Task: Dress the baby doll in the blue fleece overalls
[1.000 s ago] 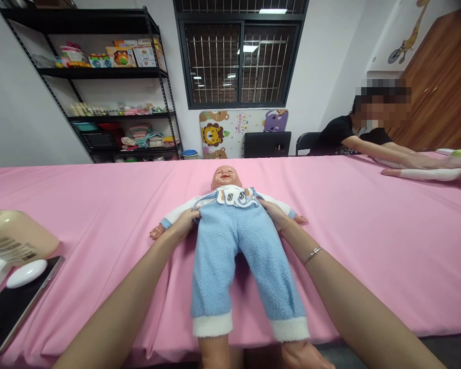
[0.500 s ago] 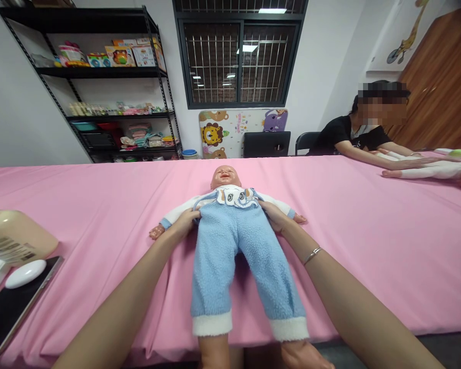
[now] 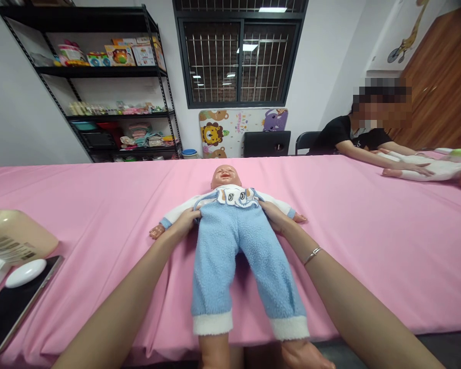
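Observation:
A baby doll lies on its back on the pink-covered table, head away from me and feet over the near edge. It wears a white long-sleeved top and fuzzy blue overalls with white cuffs and an animal face on the bib. Thin blue straps run near its shoulders. At the left of the waist, my left hand is closed on the overalls' side, thumb in front. My right hand, with a silver bracelet on the wrist, grips the opposite side. Most fingers of both hands are hidden behind the cloth.
At the left lie a beige bottle, a dark phone and a white oval object. Across the table at right, another person has their hands on a second doll. Black shelves stand behind.
My hands and the doll stay in practically the same place. At the right, the other person's hand has shifted slightly left along the second doll.

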{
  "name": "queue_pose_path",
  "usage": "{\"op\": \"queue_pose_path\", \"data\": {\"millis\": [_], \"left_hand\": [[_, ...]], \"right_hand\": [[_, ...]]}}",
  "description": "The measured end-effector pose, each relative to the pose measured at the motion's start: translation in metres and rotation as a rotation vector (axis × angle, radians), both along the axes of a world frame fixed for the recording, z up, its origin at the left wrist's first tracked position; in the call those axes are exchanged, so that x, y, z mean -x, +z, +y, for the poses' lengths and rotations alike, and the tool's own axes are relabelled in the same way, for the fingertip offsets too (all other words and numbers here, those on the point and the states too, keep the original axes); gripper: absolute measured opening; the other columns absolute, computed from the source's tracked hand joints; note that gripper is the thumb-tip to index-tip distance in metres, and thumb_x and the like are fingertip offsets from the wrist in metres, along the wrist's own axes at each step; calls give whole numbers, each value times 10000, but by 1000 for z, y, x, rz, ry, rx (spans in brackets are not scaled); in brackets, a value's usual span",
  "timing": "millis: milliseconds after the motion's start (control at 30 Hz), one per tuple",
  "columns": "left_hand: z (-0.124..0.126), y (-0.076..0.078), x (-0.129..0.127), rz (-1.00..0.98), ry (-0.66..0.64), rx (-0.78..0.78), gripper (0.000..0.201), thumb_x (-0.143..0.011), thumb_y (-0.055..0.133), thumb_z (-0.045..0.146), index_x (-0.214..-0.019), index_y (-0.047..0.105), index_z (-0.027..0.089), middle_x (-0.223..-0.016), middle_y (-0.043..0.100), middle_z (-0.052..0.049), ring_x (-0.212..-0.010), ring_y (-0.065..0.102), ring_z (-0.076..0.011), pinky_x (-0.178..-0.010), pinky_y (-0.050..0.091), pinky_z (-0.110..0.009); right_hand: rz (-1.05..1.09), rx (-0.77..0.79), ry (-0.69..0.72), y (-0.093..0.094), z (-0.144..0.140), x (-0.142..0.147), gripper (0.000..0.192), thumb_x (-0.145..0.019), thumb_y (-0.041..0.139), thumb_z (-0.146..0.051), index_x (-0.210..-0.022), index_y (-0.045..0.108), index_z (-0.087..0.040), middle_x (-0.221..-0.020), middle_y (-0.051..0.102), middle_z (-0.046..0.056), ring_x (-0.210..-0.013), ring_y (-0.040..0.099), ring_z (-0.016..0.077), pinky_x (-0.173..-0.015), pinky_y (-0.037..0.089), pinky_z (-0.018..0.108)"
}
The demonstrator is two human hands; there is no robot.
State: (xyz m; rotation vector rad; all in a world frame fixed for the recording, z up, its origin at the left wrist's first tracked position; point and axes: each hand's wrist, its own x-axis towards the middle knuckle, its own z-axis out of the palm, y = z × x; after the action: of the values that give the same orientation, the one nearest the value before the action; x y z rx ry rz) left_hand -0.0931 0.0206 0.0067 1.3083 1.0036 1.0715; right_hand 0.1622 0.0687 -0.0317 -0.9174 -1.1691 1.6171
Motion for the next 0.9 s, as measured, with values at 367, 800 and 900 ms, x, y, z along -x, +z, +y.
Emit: {"op": "queue_pose_path", "data": {"millis": [367,800,900], "left_hand": [[1,-2,1,12,13,1,80,-598,552,207,-652,584,158,-640,573,16,-651,508,-153,-702,388,-292],[-4,17,3,19,726,-201,177,-645,506,227,-813,451,209,-658,499,34,-537,494,-117,-492,369,-241],[-3,15,6,145,791,-258,198,-640,522,207,-825,452,219,-767,516,14,-629,554,-146,-542,412,-264]], "right_hand": [[-2,-10,-12,4,-4,1,356,-716,648,-435,-1027,638,-262,-1043,673,-7,-1051,568,214,-1002,398,343],[-21,-46,-29,20,-8,-13,250,-587,762,-347,-662,578,-196,-568,560,-68,-537,471,83,-573,369,240],[-3,-54,-84,25,-11,-15,299,-538,791,-292,-724,576,-199,-578,535,-85,-512,435,60,-530,306,224]]}}
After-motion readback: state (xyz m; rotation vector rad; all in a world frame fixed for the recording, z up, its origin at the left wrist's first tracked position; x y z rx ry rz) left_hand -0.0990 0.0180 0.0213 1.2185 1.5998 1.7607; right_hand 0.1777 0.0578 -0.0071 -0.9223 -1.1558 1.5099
